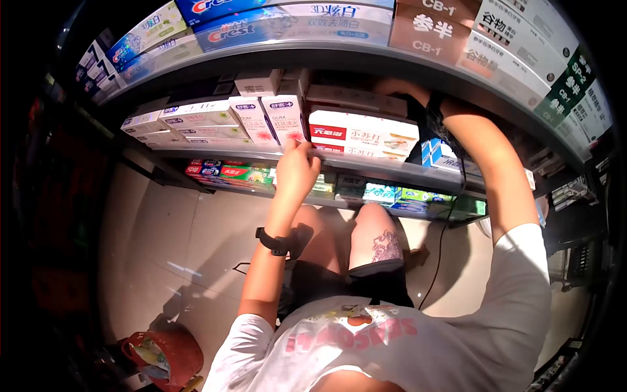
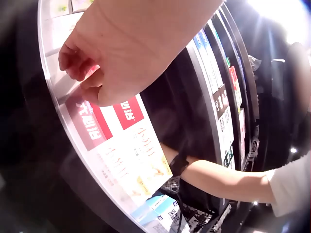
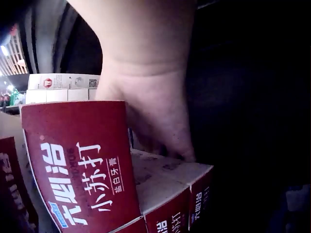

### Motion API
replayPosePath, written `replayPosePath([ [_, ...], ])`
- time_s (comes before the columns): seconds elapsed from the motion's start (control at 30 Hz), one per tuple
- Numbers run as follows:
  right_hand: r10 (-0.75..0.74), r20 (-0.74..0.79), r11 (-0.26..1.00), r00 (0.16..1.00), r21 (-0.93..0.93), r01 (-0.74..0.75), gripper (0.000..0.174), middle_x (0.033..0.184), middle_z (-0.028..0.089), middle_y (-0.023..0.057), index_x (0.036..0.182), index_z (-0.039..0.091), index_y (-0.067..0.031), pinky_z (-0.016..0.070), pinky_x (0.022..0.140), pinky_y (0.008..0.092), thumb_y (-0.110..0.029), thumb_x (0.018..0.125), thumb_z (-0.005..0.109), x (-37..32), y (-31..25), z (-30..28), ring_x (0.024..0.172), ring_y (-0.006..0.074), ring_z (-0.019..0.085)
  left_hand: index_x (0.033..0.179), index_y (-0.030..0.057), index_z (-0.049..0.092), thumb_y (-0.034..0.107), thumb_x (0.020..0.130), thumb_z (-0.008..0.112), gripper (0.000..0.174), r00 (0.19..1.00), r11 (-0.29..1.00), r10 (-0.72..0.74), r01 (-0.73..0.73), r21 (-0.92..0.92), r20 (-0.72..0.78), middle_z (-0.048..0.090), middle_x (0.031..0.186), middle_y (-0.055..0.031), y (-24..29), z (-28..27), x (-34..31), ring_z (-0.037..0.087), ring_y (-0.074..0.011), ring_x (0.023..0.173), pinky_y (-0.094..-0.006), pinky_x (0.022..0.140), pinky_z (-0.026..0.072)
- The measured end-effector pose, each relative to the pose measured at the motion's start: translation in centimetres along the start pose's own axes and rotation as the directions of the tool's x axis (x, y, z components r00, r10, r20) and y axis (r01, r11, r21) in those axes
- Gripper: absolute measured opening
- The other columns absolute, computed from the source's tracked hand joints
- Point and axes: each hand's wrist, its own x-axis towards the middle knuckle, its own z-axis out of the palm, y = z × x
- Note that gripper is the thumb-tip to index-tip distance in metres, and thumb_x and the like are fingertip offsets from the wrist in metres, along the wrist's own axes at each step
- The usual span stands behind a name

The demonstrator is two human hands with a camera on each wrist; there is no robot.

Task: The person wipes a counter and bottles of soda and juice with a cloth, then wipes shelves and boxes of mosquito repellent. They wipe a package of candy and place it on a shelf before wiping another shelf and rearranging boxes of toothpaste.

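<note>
My left hand (image 1: 298, 171) is at the middle shelf's front edge, its loosely curled fingers against the lower front of a white toothpaste box (image 1: 283, 117) with a pink flower. In the left wrist view, a gap shows between its thumb and fingers, beside red-and-white toothpaste boxes (image 2: 129, 111). My right hand (image 3: 155, 111) reaches deep into the shelf behind the stack of red-and-white toothpaste boxes (image 1: 362, 130). In the right wrist view it points down behind an upright red box end (image 3: 80, 160), over lower boxes (image 3: 170, 174). Its fingertips are mostly hidden, so I cannot tell what they grip.
The upper shelf, holding blue toothpaste boxes (image 1: 287, 26) and brown boxes (image 1: 431, 26), overhangs my right forearm. Blue-and-white boxes (image 1: 441, 155) stand right of the stack. A lower shelf holds green boxes (image 1: 245, 174). A black cable (image 1: 439, 261) hangs from the right wrist. A red bucket (image 1: 186, 356) stands on the floor.
</note>
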Motion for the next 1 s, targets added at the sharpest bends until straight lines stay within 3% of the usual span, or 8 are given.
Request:
replayPosePath([
  [0.33,-0.013,0.009,1.000,1.000,0.002,0.013,0.071,0.108,0.057,0.0150,0.122,0.049,-0.0076,0.0433,0.085,0.0362,-0.053,0.070,0.065,1.1,0.3,0.0,0.096,0.0273,0.055,0.102,-0.0037,0.057,0.018,0.076,0.054,0.034,0.985,0.997,-0.069,0.062,0.046,0.160,0.061,0.080,-0.0232,3.7,1.1,-0.3,0.059,-0.0373,0.077,-0.0430,0.069,0.0472],
  [0.43,-0.024,0.017,1.000,1.000,0.018,0.024,0.071,0.108,0.057,0.0150,0.122,0.049,-0.0076,0.0434,0.085,0.0362,-0.053,0.070,0.065,1.1,-0.1,-0.6,0.096,0.0273,0.055,0.109,-0.0062,0.054,0.015,0.078,0.053,0.038,0.999,0.997,-0.031,0.031,-0.075,0.008,0.058,0.087,-0.0222,3.3,0.3,-0.3,0.059,-0.0360,0.077,-0.0406,0.069,0.0467],
  [0.57,-0.072,0.073,0.997,0.995,0.021,0.071,0.071,0.108,0.057,0.0150,0.122,0.049,-0.0076,0.0434,0.085,0.0362,-0.053,0.070,0.065,0.9,-2.2,-1.3,0.096,0.0272,0.055,0.112,-0.0083,0.050,0.013,0.084,0.047,0.036,0.986,0.968,0.047,-0.085,-0.235,-0.161,0.054,0.105,-0.0221,2.8,0.3,0.1,0.053,-0.0357,0.098,-0.0353,0.086,0.0411],
  [0.67,-0.145,0.180,0.986,0.973,-0.051,0.157,0.066,0.107,0.057,0.0149,0.123,0.048,-0.0071,0.0435,0.085,0.0344,-0.048,0.074,0.064,0.9,-4.4,0.3,0.097,0.0261,0.055,0.116,-0.0132,0.043,0.015,0.086,0.043,0.042,0.991,0.900,0.039,-0.089,-0.426,-0.125,0.048,0.115,-0.0279,2.6,1.0,0.5,0.045,-0.0399,0.109,-0.0384,0.095,0.0342],
  [0.73,-0.295,0.122,0.920,0.948,-0.230,0.316,0.067,0.104,0.057,0.0149,0.124,0.046,-0.0055,0.0439,0.084,0.0326,-0.047,0.074,0.064,2.1,-4.1,2.1,0.096,0.0249,0.055,0.120,-0.0147,0.039,0.018,0.088,0.041,0.046,0.995,0.867,-0.013,-0.037,-0.496,-0.098,0.044,0.120,-0.0297,2.7,1.3,0.5,0.041,-0.0395,0.115,-0.0375,0.098,0.0308],
  [0.9,-0.297,0.063,0.945,0.953,-0.122,0.302,0.068,0.105,0.056,0.0166,0.117,0.050,-0.0003,0.0433,0.083,0.0332,-0.050,0.073,0.064,4.8,-5.7,2.9,0.095,0.0253,0.055,0.128,-0.0148,0.029,0.037,0.093,0.028,0.062,0.959,0.711,-0.268,0.262,-0.652,0.093,0.030,0.134,-0.0302,1.9,3.2,1.3,0.025,-0.0364,0.129,-0.0344,0.106,0.0179],
  [0.93,-0.257,0.149,0.957,0.955,-0.098,0.273,0.067,0.108,0.056,0.0168,0.119,0.049,-0.0008,0.0430,0.083,0.0345,-0.047,0.073,0.065,5.7,-5.6,3.0,0.095,0.0261,0.055,0.128,-0.0148,0.029,0.037,0.093,0.028,0.062,0.959,0.713,-0.270,0.260,-0.651,0.087,0.030,0.134,-0.0302,2.0,3.0,1.7,0.025,-0.0364,0.129,-0.0344,0.106,0.0179],
  [1.0,-0.212,0.094,0.885,0.973,-0.404,0.232,0.061,0.107,0.057,0.0177,0.115,0.054,-0.0015,0.0425,0.085,0.0362,-0.043,0.072,0.066,4.4,-8.9,3.1,0.096,0.0285,0.055,0.119,-0.0087,0.041,0.039,0.094,0.028,0.055,0.952,0.479,-0.250,0.282,-0.831,0.179,0.043,0.124,-0.0262,2.2,2.8,2.8,0.038,-0.0328,0.118,-0.0339,0.102,0.0234],
])
